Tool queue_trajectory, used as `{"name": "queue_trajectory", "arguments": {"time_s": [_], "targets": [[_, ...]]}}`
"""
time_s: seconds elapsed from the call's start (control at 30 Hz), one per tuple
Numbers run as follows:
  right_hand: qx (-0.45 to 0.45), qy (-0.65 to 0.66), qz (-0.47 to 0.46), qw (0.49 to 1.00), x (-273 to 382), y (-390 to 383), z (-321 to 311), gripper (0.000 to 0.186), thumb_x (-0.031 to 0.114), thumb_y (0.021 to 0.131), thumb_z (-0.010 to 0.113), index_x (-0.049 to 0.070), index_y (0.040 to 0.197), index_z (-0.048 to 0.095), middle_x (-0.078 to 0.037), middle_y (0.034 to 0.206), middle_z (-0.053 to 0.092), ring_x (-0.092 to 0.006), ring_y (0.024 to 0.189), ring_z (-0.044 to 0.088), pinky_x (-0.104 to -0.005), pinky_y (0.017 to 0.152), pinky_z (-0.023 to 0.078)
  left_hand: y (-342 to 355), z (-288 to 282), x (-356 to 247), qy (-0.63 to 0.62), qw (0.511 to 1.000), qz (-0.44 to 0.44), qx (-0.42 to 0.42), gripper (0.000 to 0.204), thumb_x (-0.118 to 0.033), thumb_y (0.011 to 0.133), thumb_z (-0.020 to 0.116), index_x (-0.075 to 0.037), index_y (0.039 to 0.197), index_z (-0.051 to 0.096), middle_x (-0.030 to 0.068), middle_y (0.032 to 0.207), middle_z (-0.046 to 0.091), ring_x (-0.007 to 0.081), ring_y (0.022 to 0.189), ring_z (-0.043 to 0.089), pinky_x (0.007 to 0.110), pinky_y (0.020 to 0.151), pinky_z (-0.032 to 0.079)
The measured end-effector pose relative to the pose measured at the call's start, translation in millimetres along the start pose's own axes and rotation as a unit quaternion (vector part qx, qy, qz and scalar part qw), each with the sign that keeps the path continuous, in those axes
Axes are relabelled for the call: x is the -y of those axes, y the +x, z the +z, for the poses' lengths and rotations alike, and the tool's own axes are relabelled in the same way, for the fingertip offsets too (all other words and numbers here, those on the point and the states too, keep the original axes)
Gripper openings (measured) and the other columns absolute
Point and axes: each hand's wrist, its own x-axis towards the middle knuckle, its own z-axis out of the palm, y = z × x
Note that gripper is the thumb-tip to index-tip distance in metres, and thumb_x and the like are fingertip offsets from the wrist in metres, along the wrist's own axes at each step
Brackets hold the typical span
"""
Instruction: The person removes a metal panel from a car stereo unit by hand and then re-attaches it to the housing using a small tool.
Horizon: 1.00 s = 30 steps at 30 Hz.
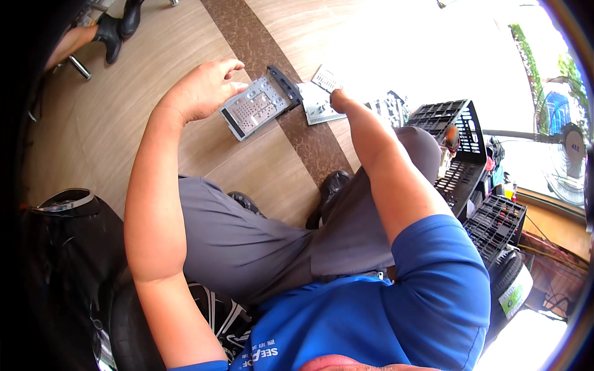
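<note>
A metal drive-bay-like chassis (255, 108) with a perforated plate and a dark front bezel stands or lies on the floor ahead of me. Beside its left edge is my left hand (210, 89), fingers apart and thumb close to the metal; whether it touches is hard to tell. My right hand (338, 99) is closed on the near end of a small slotted metal plate (325, 78). Under that hand lies a larger pale metal panel (317, 110) with small holes, just right of the chassis.
More metal parts (391, 108) lie right of the panel. Black plastic crates (464, 133) stand at my right, with a fan (572, 145) beyond them. A black bin-like object (74, 229) is at my left. Another person's boots (110, 37) show at far left.
</note>
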Motion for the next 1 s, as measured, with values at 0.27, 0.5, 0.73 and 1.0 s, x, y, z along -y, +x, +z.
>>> {"name": "queue_trajectory", "arguments": {"time_s": [0.27, 0.5, 0.73, 1.0], "targets": [[0.009, 0.036, 0.046, 0.998, -0.7, 6.3, 8.5, 0.014, 0.014, 0.079, 0.066, 0.003, 0.084, 0.073, -0.022, 0.095, 0.069, -0.0335, 0.092, 0.066, -0.0405, 0.084, 0.053, 2.6, -1.2, 4.5, 0.008, 1.000, -0.023, 0.010, 0.046, -0.022, 0.092, 0.062, -0.002, 0.132, 0.051, 0.0236, 0.124, 0.059, 0.0310, 0.112, 0.060, 0.037, 0.093, 0.048], [-0.039, 0.070, 0.063, 0.995, 10.8, -0.5, -28.1, 0.019, 0.010, 0.081, 0.063, 0.000, 0.095, 0.070, -0.025, 0.099, 0.067, -0.0363, 0.095, 0.065, -0.0412, 0.087, 0.052, 0.1, -1.1, 8.6, 0.012, 1.000, -0.024, -0.006, 0.046, -0.025, 0.092, 0.062, -0.002, 0.130, 0.053, 0.0215, 0.123, 0.060, 0.0299, 0.110, 0.060, 0.037, 0.093, 0.048], [-0.225, 0.203, -0.050, 0.952, 56.9, -33.8, -126.0, 0.031, 0.002, 0.080, 0.052, -0.004, 0.107, 0.066, -0.025, 0.096, 0.067, -0.0358, 0.090, 0.066, -0.0417, 0.083, 0.053, 2.6, 1.2, 1.3, 0.036, 0.999, 0.006, -0.004, 0.047, -0.027, 0.092, 0.062, -0.003, 0.131, 0.053, 0.0191, 0.118, 0.062, 0.0301, 0.108, 0.060, 0.037, 0.093, 0.047], [-0.112, 0.532, -0.063, 0.837, 132.4, -125.3, -282.0, 0.037, 0.012, 0.093, 0.053, -0.002, 0.127, 0.052, -0.012, 0.097, 0.068, -0.0129, 0.075, 0.064, -0.0271, 0.067, 0.054, 3.0, 2.8, 10.3, 0.056, 0.998, 0.002, 0.019, 0.048, -0.029, 0.093, 0.061, -0.004, 0.133, 0.051, 0.0201, 0.119, 0.062, 0.0314, 0.109, 0.060, 0.039, 0.095, 0.047]]}}
